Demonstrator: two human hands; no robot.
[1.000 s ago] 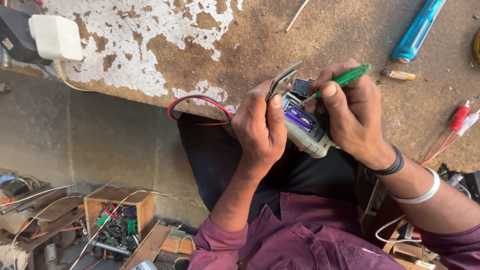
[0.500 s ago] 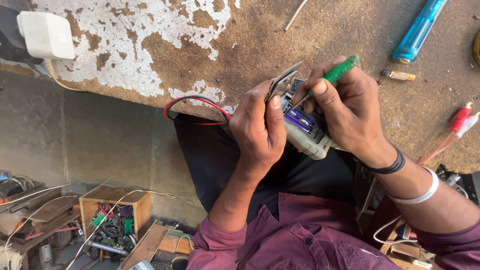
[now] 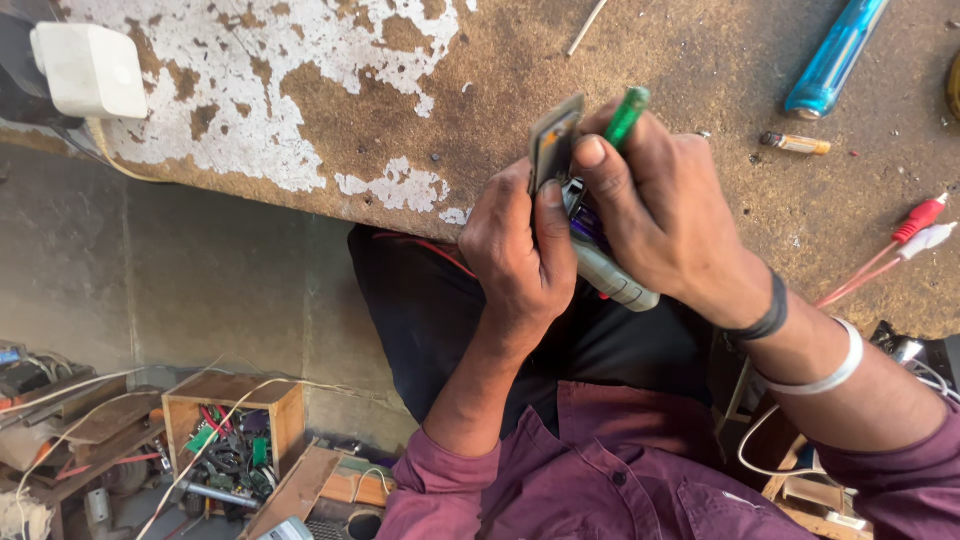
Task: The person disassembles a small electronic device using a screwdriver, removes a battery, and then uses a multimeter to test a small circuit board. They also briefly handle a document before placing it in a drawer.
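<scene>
Both hands meet over the near edge of one worn brown desk, its white coating flaked away. The left hand has its grip closed around one small grey device, thumb pressed on a thin flat panel standing up from it. The right hand has its fingers pinched shut on one green-handled tool pointing into the device. Beyond the device on the desk lie one blue lighter, one small fuse-like cylinder, and two plugs, one red and one white. One white adapter sits far left of the device.
</scene>
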